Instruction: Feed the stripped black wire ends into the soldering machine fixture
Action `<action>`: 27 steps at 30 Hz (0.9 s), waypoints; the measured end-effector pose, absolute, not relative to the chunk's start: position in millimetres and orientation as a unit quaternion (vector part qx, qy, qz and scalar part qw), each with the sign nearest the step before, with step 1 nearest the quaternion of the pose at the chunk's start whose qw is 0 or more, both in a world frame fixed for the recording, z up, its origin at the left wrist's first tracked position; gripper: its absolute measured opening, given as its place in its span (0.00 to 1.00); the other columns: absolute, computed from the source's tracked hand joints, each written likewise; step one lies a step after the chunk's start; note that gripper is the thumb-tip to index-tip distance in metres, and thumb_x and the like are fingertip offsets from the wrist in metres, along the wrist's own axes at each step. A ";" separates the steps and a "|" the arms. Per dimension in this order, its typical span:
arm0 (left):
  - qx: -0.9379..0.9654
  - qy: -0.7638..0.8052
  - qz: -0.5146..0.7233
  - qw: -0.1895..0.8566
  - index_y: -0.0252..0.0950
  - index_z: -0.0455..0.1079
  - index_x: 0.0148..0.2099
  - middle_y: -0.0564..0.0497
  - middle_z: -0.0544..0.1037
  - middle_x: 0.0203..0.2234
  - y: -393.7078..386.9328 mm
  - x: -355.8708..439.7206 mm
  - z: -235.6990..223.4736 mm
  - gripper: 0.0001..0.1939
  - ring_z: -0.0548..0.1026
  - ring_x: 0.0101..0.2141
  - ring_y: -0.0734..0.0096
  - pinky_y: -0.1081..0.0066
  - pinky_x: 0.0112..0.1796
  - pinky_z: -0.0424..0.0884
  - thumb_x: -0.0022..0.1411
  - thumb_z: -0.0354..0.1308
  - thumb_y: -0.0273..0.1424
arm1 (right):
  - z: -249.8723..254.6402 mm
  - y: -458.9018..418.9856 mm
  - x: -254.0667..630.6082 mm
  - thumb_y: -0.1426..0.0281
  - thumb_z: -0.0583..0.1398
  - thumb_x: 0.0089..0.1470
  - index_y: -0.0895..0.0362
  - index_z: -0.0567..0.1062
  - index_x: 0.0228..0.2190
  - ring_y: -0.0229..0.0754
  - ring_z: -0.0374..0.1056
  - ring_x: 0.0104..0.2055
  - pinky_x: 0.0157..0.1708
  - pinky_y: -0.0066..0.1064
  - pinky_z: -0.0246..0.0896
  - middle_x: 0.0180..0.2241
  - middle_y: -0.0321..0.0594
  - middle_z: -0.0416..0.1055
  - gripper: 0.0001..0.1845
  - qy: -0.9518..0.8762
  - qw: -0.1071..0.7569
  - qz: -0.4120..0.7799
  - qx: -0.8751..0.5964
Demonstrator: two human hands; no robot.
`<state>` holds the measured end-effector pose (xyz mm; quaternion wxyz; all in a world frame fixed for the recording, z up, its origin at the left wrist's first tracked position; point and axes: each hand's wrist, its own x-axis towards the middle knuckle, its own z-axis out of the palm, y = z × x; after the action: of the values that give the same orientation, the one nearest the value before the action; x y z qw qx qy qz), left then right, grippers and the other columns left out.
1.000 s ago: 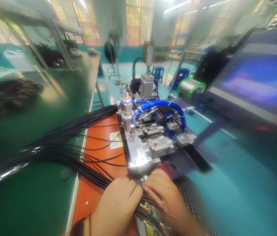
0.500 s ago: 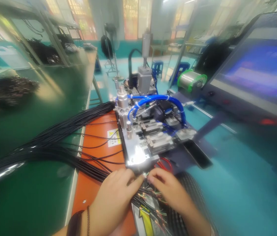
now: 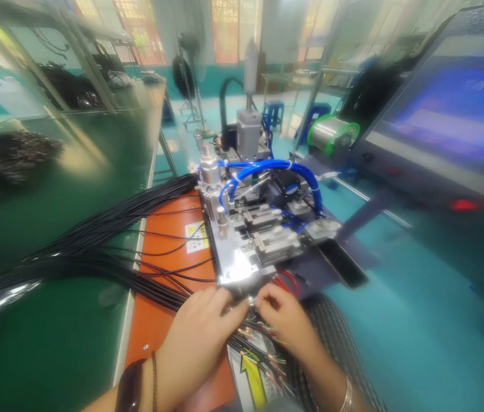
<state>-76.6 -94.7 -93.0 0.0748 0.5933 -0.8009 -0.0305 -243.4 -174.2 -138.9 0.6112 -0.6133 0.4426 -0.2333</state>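
Slender black sheathed cables (image 3: 156, 288): under left hand (image 3: 207, 317), multicoloured ends (image 3: 273, 366) beside right hand (image 3: 280, 313).
Hand states: left curled, right fingertips gathered; grips indiscernible.

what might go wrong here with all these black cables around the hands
The thin coloured wire ends fan out just below the right hand, so they might snag or bend if it brushes them.

Several loose black cables cross the orange surface toward the machine; they could tangle if the thicker bundle beside the left hand shifts.
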 end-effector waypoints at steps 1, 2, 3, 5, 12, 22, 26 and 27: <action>0.594 -0.801 -0.031 0.070 0.44 0.63 0.55 0.49 0.67 0.34 -94.9 -77.1 -92.9 0.22 0.67 0.34 0.63 0.62 0.32 0.68 0.61 0.50 0.20 | -138.3 -174.3 -243.6 0.72 0.55 0.48 0.57 0.67 0.24 0.35 0.56 0.25 0.24 0.25 0.51 0.21 0.31 0.59 0.04 0.438 0.613 -0.237 -0.614; 0.596 -0.800 -0.028 0.066 0.45 0.62 0.55 0.49 0.67 0.34 -94.8 -77.6 -92.9 0.23 0.67 0.34 0.63 0.62 0.32 0.68 0.60 0.50 0.19 | -137.5 -174.4 -244.0 0.71 0.55 0.49 0.57 0.68 0.24 0.36 0.57 0.26 0.25 0.25 0.52 0.22 0.32 0.60 0.04 0.432 0.614 -0.242 -0.615; 0.596 -0.800 -0.025 0.062 0.46 0.62 0.56 0.49 0.67 0.35 -94.6 -78.1 -93.0 0.25 0.67 0.34 0.63 0.63 0.32 0.68 0.60 0.51 0.19 | -136.6 -174.5 -244.3 0.70 0.55 0.50 0.57 0.68 0.25 0.37 0.59 0.27 0.26 0.26 0.54 0.23 0.33 0.62 0.04 0.426 0.614 -0.249 -0.615; 0.597 -0.800 -0.016 0.055 0.47 0.60 0.58 0.49 0.67 0.35 -93.9 -79.2 -93.4 0.27 0.67 0.34 0.64 0.63 0.32 0.68 0.59 0.51 0.18 | -135.4 -174.9 -244.5 0.69 0.55 0.52 0.58 0.69 0.26 0.38 0.61 0.28 0.28 0.27 0.55 0.25 0.35 0.64 0.06 0.421 0.611 -0.263 -0.617; 0.607 -0.794 -0.018 0.040 0.45 0.61 0.57 0.49 0.67 0.35 -93.1 -84.4 -89.7 0.27 0.67 0.35 0.64 0.63 0.34 0.69 0.58 0.53 0.18 | -143.3 -177.8 -240.6 0.68 0.55 0.52 0.57 0.66 0.24 0.36 0.57 0.26 0.26 0.26 0.52 0.22 0.32 0.59 0.08 0.417 0.623 -0.253 -0.611; 0.605 -0.796 0.023 -0.006 0.43 0.60 0.58 0.48 0.69 0.37 -90.2 -88.7 -88.8 0.30 0.68 0.35 0.64 0.64 0.34 0.70 0.55 0.52 0.16 | -132.6 -178.6 -245.9 0.74 0.55 0.54 0.55 0.75 0.38 0.40 0.65 0.36 0.38 0.31 0.62 0.34 0.37 0.69 0.11 0.383 0.571 -0.284 -0.669; 0.584 -0.809 0.021 0.059 0.34 0.63 0.54 0.45 0.70 0.37 -86.2 -83.3 -92.6 0.23 0.68 0.34 0.63 0.61 0.34 0.71 0.55 0.50 0.16 | -123.8 -178.6 -250.0 0.78 0.53 0.56 0.51 0.76 0.39 0.41 0.65 0.43 0.46 0.33 0.60 0.38 0.38 0.69 0.15 0.336 0.527 -0.257 -0.738; 0.584 -0.809 0.018 0.070 0.33 0.63 0.52 0.44 0.70 0.37 -85.1 -82.3 -93.7 0.21 0.68 0.34 0.63 0.61 0.33 0.71 0.56 0.49 0.16 | -122.7 -178.9 -250.3 0.78 0.54 0.56 0.52 0.76 0.38 0.41 0.65 0.43 0.45 0.33 0.60 0.38 0.38 0.69 0.14 0.341 0.516 -0.255 -0.743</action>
<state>-82.3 -85.1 -93.7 0.0699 0.5836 -0.8088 0.0178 -250.3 -178.9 -122.7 0.5157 -0.7434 0.3410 -0.2553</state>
